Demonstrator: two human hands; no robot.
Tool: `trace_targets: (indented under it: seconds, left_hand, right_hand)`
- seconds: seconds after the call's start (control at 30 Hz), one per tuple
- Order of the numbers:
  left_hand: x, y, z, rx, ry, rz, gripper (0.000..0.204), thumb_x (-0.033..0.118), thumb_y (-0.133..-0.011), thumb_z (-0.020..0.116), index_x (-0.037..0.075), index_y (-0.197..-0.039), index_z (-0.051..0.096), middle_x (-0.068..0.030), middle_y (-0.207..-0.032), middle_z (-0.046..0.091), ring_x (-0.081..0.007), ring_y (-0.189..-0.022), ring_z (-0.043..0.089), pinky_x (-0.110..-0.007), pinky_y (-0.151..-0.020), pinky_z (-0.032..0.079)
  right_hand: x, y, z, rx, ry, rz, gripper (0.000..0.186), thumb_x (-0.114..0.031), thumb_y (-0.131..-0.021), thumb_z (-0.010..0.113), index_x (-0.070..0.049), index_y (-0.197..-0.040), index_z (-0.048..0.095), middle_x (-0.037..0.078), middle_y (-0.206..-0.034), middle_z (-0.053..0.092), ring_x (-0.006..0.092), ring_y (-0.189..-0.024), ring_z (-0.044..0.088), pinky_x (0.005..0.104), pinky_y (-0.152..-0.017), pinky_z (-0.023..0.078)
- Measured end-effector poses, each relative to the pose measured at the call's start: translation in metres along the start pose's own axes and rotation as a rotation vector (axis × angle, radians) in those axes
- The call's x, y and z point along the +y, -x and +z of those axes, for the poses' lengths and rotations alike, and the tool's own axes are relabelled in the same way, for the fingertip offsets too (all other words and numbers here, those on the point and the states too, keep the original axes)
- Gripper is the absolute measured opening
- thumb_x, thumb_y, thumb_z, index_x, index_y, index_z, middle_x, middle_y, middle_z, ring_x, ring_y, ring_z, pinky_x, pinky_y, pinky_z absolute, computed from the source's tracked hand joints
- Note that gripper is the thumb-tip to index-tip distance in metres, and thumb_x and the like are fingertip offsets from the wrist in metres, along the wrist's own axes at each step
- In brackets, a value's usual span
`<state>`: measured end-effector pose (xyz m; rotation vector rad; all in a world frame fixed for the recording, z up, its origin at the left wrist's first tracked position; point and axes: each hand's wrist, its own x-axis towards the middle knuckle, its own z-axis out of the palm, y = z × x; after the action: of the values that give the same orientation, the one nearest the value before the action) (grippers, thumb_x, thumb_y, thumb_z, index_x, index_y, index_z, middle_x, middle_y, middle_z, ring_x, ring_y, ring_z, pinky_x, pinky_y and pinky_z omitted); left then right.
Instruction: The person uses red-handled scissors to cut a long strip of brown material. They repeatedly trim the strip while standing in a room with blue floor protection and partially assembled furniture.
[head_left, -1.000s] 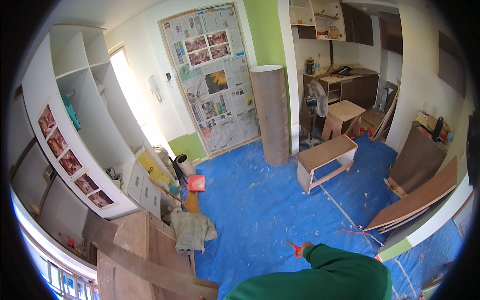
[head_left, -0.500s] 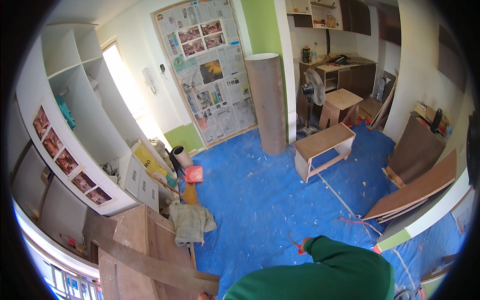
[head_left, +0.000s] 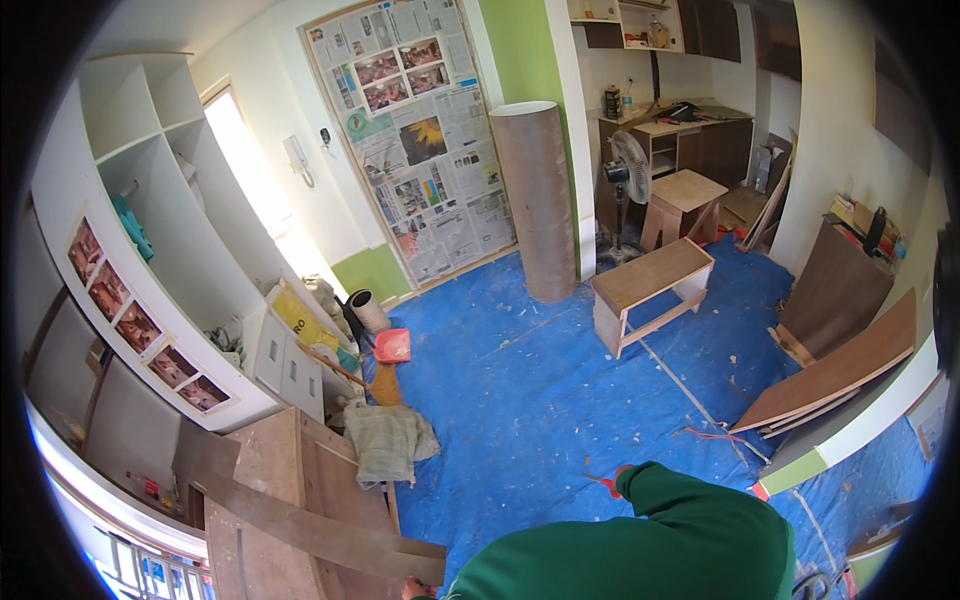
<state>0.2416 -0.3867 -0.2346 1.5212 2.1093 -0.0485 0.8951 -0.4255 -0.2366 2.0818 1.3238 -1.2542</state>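
Note:
My green sleeve [head_left: 650,540] fills the lower edge of the view. A small part of my left hand [head_left: 411,590] shows at the bottom edge, right at the near end of a long wooden plank [head_left: 310,530] that lies across a brown wooden cabinet piece [head_left: 270,480]. Whether the fingers grip the plank is hidden. My right hand is out of sight. A small red-handled tool [head_left: 606,484] lies on the blue floor sheet [head_left: 520,390] just beyond the sleeve.
White shelving [head_left: 170,260] curves along the left. A tall brown cylinder [head_left: 537,200], a low wooden bench [head_left: 650,290], a stool [head_left: 685,200] and a fan [head_left: 625,170] stand beyond. Boards [head_left: 840,370] lean at the right. A cloth heap [head_left: 390,440] and red dustpan [head_left: 392,346] lie at the left.
The view has shifted a little, with the room sliding up and left in the picture. My left hand has come into sight at the bottom edge by the plank.

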Motion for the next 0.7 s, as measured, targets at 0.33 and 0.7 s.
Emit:
trace_targets:
  seconds: [0.33,0.7]
  left_hand:
    - [0.018,0.025,-0.014,0.066,-0.079,0.093,0.034,0.033,-0.084,0.056,0.006,-0.102,0.066,-0.0224,-0.099,0.067,-0.0406,-0.094,0.063,-0.05,-0.08,0.05]
    - [-0.017,-0.012,0.049,0.068,1.025,-0.165,0.029,0.024,-0.093,0.047,0.002,-0.075,0.054,-0.0133,-0.072,0.057,-0.0268,-0.071,0.062,-0.042,-0.053,0.055]
  right_hand:
    - [-0.003,-0.004,0.01,-0.118,-0.18,0.047,0.034,-0.041,-0.071,0.068,-0.013,-0.089,0.072,0.012,-0.083,0.067,0.025,-0.075,0.064,0.04,-0.066,0.05]
    - [0.009,-0.002,0.017,-0.201,-0.229,0.107,0.031,-0.039,-0.073,0.067,-0.012,-0.088,0.072,0.011,-0.082,0.067,0.024,-0.073,0.064,0.0404,-0.064,0.05]
